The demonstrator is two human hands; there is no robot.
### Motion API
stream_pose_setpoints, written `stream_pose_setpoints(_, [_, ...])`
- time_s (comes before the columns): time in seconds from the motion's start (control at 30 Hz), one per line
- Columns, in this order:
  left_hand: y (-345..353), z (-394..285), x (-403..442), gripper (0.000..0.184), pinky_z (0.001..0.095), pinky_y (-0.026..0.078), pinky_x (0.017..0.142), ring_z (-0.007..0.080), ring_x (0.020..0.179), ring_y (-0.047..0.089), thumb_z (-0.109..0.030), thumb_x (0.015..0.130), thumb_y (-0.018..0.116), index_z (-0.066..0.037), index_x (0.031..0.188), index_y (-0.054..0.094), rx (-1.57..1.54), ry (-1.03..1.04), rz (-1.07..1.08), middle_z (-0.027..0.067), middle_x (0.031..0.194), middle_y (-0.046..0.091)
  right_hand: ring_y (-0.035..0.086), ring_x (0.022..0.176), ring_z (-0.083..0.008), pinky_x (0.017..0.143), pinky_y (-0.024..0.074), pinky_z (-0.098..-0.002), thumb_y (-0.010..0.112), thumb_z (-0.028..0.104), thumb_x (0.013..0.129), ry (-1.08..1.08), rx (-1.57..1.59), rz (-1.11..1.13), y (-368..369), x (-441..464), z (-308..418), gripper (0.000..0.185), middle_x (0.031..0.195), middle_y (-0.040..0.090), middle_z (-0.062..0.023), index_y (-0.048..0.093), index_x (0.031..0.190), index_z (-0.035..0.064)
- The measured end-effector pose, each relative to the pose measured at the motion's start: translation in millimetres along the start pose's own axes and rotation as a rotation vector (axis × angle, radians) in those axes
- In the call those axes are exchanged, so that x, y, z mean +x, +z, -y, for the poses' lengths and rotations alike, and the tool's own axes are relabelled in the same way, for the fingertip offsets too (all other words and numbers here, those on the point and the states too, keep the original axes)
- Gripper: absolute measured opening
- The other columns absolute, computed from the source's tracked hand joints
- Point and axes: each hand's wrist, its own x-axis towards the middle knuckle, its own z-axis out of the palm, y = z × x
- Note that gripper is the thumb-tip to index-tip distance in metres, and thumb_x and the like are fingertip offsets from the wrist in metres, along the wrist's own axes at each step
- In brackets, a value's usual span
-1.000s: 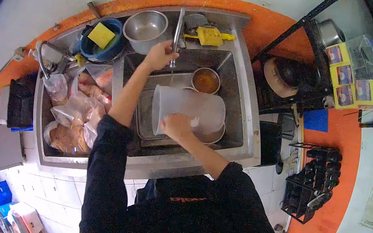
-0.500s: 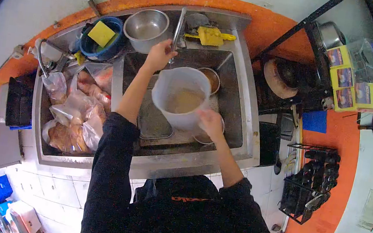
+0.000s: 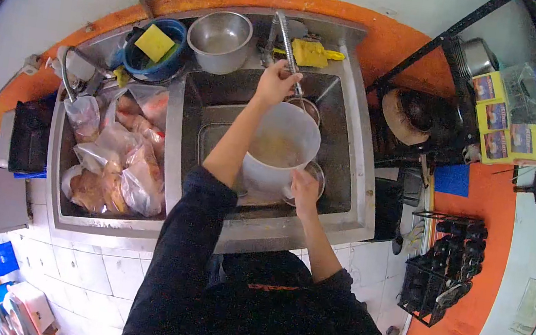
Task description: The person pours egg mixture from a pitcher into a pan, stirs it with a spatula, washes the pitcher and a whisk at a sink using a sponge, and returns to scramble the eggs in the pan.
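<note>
My left hand (image 3: 278,84) is closed around the flexible metal faucet spout (image 3: 287,41) at the back of the sink. The spout's end hangs over the far rim of a white plastic pitcher (image 3: 259,179). Cloudy, pale brownish liquid shows inside the pitcher. My right hand (image 3: 304,190) grips the pitcher at its near right side, where its fingers cover what looks like the handle. The pitcher is held in the right sink basin (image 3: 338,177), above round metal pans (image 3: 317,174) that it partly hides.
Bagged raw meat (image 3: 121,167) fills the left basin. On the back ledge are a blue bucket (image 3: 138,70) with a yellow sponge (image 3: 155,43), a steel pot (image 3: 218,58) and a yellow brush (image 3: 311,54). A black rack (image 3: 443,261) stands at right.
My left hand has swung the spout to the right, so it now slants over the pitcher. My right hand and the pitcher have shifted slightly right and toward me.
</note>
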Motion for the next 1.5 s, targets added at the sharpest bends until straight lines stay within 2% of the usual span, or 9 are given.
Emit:
stream_pose_setpoints(0.1, [-30, -23, -5, 0.019, 0.0238, 0.047, 0.049, 0.0080, 0.058, 0.053, -0.015, 0.075, 0.063, -0.003, 0.085, 0.052, 0.076, -0.068, 0.093, 0.0029, 0.066, 0.056, 0.045, 0.043, -0.0152, 0.042, 0.0329, -0.0307, 0.055, 0.029, 0.080, -0.048, -0.229, -0.051, 3, 12, -7, 0.028, 0.051, 0.048, -0.0028, 0.053, 0.066, 0.0044])
stream_pose_setpoints(0.17, [-53, -38, -8, 0.019, 0.0237, 0.049, 0.052, 0.0084, 0.061, 0.052, -0.017, 0.076, 0.063, -0.007, 0.089, 0.053, 0.178, -0.171, 0.236, -0.0005, 0.069, 0.052, 0.051, 0.047, -0.0253, 0.045, 0.0383, -0.0351, 0.060, 0.030, 0.074, -0.441, -1.008, -0.112, 12, 17, 21, 0.033, 0.053, 0.052, -0.0131, 0.051, 0.062, 0.0000])
stream_pose_setpoints(0.27, [-69, -45, -6, 0.018, 0.0231, 0.047, 0.048, 0.0074, 0.053, 0.051, -0.016, 0.074, 0.064, -0.003, 0.081, 0.054, 0.225, -0.101, 0.249, 0.0007, 0.059, 0.053, 0.055, 0.056, -0.0353, 0.052, 0.0415, -0.0435, 0.057, 0.041, 0.073, -0.331, -1.008, 0.087, 41, 28, 58, 0.038, 0.060, 0.056, -0.0177, 0.056, 0.066, 0.0037])
stream_pose_setpoints(0.77, [-87, 8, 12, 0.031, 0.0386, 0.045, 0.066, 0.0319, 0.077, 0.057, -0.016, 0.071, 0.063, -0.005, 0.098, 0.054, 0.800, 0.363, -0.020, 0.0161, 0.082, 0.058, 0.060, 0.063, -0.0200, 0.047, 0.0434, -0.0325, 0.055, 0.012, 0.067, -0.652, -2.046, 0.540, 90, -13, 99, 0.012, 0.069, 0.062, -0.0055, 0.066, 0.072, 0.0115])
stream_pose_setpoints(1.0, [-81, 14, 8, 0.028, 0.0355, 0.044, 0.068, 0.0297, 0.076, 0.056, -0.015, 0.075, 0.060, -0.004, 0.100, 0.053, 0.813, 0.394, -0.001, 0.0151, 0.083, 0.058, 0.060, 0.070, -0.0203, 0.055, 0.0456, -0.0354, 0.057, 0.016, 0.068, -0.450, -2.055, 0.475, 65, -24, 120, 0.013, 0.075, 0.063, -0.0041, 0.066, 0.076, 0.0093])
stream_pose_setpoints(1.13, [-79, 52, 7, 0.032, 0.0276, 0.044, 0.063, 0.0141, 0.070, 0.054, -0.020, 0.077, 0.062, -0.002, 0.102, 0.054, 0.476, 0.402, -0.030, 0.0045, 0.076, 0.057, 0.060, 0.069, -0.0219, 0.055, 0.0455, -0.0353, 0.057, 0.015, 0.067, -0.563, -1.845, 0.331, 27, -28, 150, 0.012, 0.071, 0.062, -0.0086, 0.065, 0.071, 0.0072])
stream_pose_setpoints(1.2, [-59, 38, -24, 0.030, 0.0230, 0.044, 0.058, 0.0091, 0.071, 0.053, -0.021, 0.079, 0.060, -0.002, 0.103, 0.054, 0.200, 0.004, -0.019, 0.0015, 0.077, 0.055, 0.060, 0.067, -0.0224, 0.054, 0.0453, -0.0351, 0.056, 0.015, 0.067, -0.665, -1.868, 0.265, 1, -36, 174, 0.012, 0.069, 0.062, -0.0100, 0.065, 0.069, 0.0073])
stream_pose_setpoints(1.33, [-38, 55, -60, 0.029, 0.0230, 0.045, 0.058, 0.0099, 0.071, 0.054, -0.021, 0.081, 0.058, -0.002, 0.103, 0.053, 0.085, -0.023, -0.045, 0.0025, 0.083, 0.055, 0.058, 0.056, -0.0292, 0.051, 0.0445, -0.0404, 0.057, 0.018, 0.066, -0.314, -1.506, 0.222, -68, -65, 242, 0.015, 0.059, 0.058, -0.0156, 0.063, 0.065, 0.0043])
stream_pose_setpoints(1.5, [-41, 136, -90, 0.026, 0.0285, 0.046, 0.064, 0.0156, 0.073, 0.055, -0.017, 0.083, 0.055, -0.005, 0.105, 0.052, 0.111, -0.152, -0.023, 0.0039, 0.087, 0.056, 0.054, 0.050, -0.0291, 0.046, 0.0414, -0.0374, 0.060, 0.037, 0.070, -0.431, -1.356, -0.360, -214, -135, 256, 0.033, 0.055, 0.054, -0.0147, 0.058, 0.062, 0.0048])
